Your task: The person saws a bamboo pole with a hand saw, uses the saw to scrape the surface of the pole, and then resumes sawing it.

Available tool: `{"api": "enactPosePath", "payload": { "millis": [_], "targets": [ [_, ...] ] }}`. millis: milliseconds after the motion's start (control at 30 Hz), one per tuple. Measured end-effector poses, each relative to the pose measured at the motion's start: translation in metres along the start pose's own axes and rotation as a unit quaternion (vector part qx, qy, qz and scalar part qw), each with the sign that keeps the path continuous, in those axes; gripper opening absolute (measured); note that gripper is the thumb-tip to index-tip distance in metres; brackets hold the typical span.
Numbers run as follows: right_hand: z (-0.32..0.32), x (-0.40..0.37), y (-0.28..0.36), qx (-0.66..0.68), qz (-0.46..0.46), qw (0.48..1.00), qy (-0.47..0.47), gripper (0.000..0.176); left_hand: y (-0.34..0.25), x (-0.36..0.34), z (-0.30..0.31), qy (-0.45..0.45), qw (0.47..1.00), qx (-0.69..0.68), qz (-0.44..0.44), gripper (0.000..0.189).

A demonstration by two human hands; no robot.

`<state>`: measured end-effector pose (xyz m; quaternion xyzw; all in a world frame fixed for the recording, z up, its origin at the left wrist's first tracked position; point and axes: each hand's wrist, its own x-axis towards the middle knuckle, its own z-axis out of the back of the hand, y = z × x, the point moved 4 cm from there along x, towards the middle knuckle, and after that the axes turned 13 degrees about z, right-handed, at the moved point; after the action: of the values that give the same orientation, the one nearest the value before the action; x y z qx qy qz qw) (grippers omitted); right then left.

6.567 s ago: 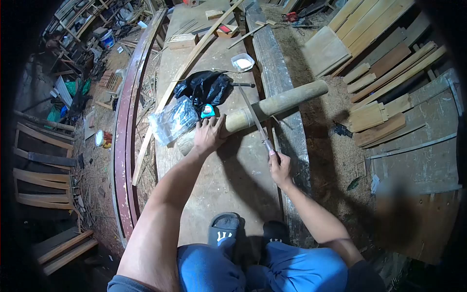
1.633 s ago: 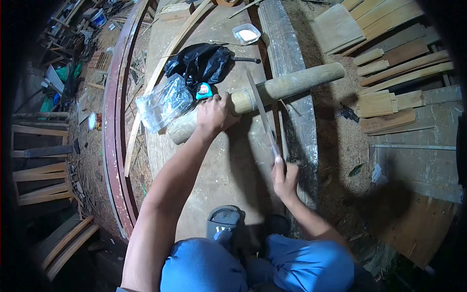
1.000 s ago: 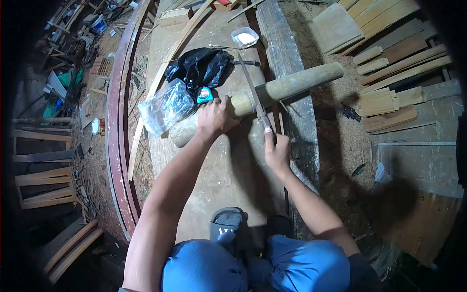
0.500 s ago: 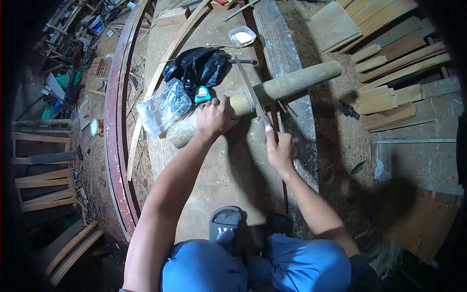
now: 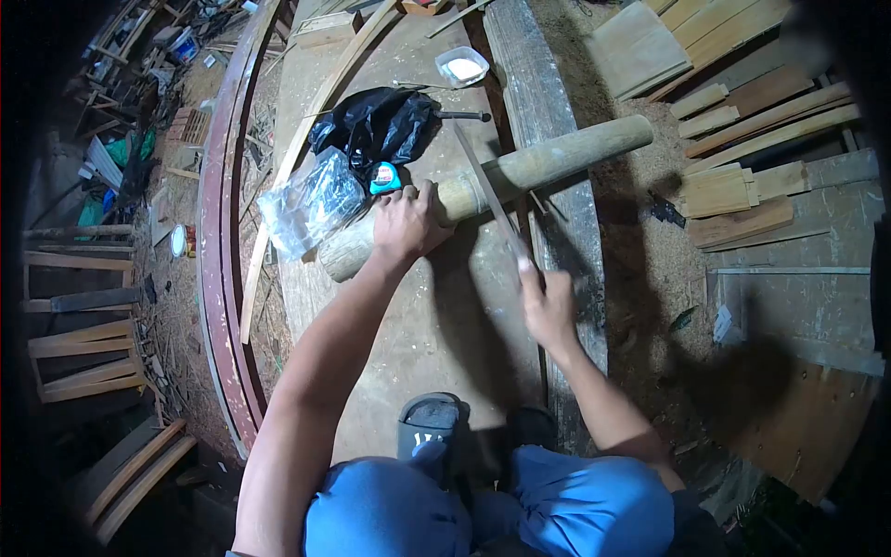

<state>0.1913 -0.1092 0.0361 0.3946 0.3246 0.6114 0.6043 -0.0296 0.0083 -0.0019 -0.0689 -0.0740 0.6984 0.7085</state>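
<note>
**Saw point(image 5: 487, 192) and right hand point(image 5: 549, 304) drawn back towards the person; pole point(image 5: 575, 156) unmoved**

Since the previous frame, the saw's tip and handle have both shifted nearer the person's knees; the left hand point(image 5: 402, 221) remains where it was.

Nearest the viewer are blue trousers point(image 5: 385, 511) and, between them and the pole, a dark sandal point(image 5: 429, 415) on the worn board point(image 5: 390, 371); a second sandal point(image 5: 531, 429) lies in shadow.

Right hand: closed narrowly around the saw's handle, on the near side of the pole; the blade crosses the pole at a slant, its tip beyond the far side; depth of any cut cannot be told.

Left hand: curled over the pole's left portion, fingers bent across the top; thumb placement is unclear.

The pole lies aslant over the board, its right end reaching past the grey beam point(image 5: 548, 111); a turquoise tape measure point(image 5: 384, 177) sits just beyond it, near the left hand; a clear plastic bag point(image 5: 316, 206) rests beside its left end; farther off are a black bag point(image 5: 385, 121), a dark rod point(image 5: 464, 115) and a tub point(image 5: 461, 67) with white contents.
</note>
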Motion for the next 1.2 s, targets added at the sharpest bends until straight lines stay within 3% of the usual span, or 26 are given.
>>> {"api": "enactPosePath", "payload": {
  "millis": [100, 133, 200, 333, 400, 467, 533, 567, 700, 800, 867, 933, 1133, 1200],
  "targets": [
    [0.016, -0.031, 0.004, 0.042, -0.029, 0.999, 0.002, 0.061, 0.000, -0.004, -0.001, -0.032, 0.999, -0.001, -0.014, 0.060],
    [0.018, -0.024, 0.011, 0.042, 0.031, 0.998, -0.027, 0.060, 0.002, -0.007, -0.002, -0.029, 1.000, -0.001, -0.011, 0.060],
    [0.014, 0.007, 0.002, 0.005, -0.010, 1.000, 0.023, 0.060, 0.000, -0.003, -0.003, -0.015, 1.000, 0.017, 0.000, 0.070],
    [0.000, 0.046, -0.001, -0.025, -0.052, 0.998, 0.039, 0.062, -0.001, 0.000, 0.001, 0.000, 1.000, 0.010, -0.003, 0.069],
    [0.004, 0.026, 0.010, -0.061, 0.002, 0.998, 0.035, 0.062, -0.002, -0.005, -0.002, -0.013, 1.000, 0.004, -0.008, 0.069],
    [0.018, -0.006, 0.018, -0.006, -0.006, 0.999, 0.033, 0.063, 0.000, -0.003, -0.002, -0.027, 1.000, 0.003, -0.014, 0.069],
    [0.027, -0.021, 0.016, 0.002, -0.088, 0.995, 0.052, 0.062, 0.001, -0.005, -0.004, -0.017, 1.000, 0.000, 0.002, 0.068],
    [0.025, -0.010, 0.020, 0.033, -0.036, 0.999, 0.018, 0.060, 0.002, -0.003, -0.004, -0.003, 1.000, 0.001, 0.003, 0.068],
    [0.007, 0.050, 0.004, 0.007, -0.047, 0.998, 0.030, 0.057, -0.001, -0.003, -0.002, -0.012, 1.000, 0.012, -0.010, 0.068],
    [-0.006, 0.060, 0.004, 0.073, -0.037, 0.997, 0.015, 0.055, 0.001, 0.001, 0.000, -0.004, 1.000, 0.014, -0.012, 0.069],
    [0.003, 0.040, 0.018, 0.184, 0.041, 0.981, -0.042, 0.053, 0.001, 0.001, 0.001, -0.009, 1.000, 0.005, -0.010, 0.068],
    [0.003, 0.025, 0.004, 0.197, 0.036, 0.979, -0.037, 0.053, 0.001, 0.006, 0.000, 0.073, 0.996, 0.033, 0.029, 0.072],
    [-0.011, -0.003, -0.032, 0.259, -0.051, 0.963, -0.052, 0.055, -0.001, 0.009, 0.014, 0.109, 0.993, 0.026, 0.037, 0.071],
    [-0.015, -0.010, -0.037, 0.258, -0.042, 0.963, -0.066, 0.054, -0.001, 0.010, 0.015, 0.104, 0.994, 0.032, 0.030, 0.072]
  ]
}}
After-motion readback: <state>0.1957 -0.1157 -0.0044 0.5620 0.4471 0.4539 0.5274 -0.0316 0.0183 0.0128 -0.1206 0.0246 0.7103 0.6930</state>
